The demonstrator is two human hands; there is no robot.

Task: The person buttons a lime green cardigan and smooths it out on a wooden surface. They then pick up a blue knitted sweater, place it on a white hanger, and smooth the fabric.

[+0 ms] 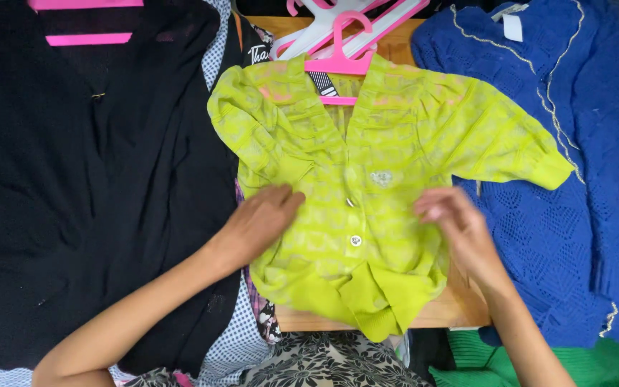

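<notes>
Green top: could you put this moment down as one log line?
green top: flat, on pink hanger | left hand: flat on top | right hand: fingers curled at top's edge | blue knit: beside

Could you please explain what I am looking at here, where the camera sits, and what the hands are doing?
This is one picture from a camera worn on a person's head, looking down at their own bare hands. The left hand lies flat on a lime-green buttoned top, which sits on a pink hanger. The right hand touches the top's other side; neither hand grips anything. The top lies on a wooden table, between a black garment and a blue knitted cardigan.
</notes>
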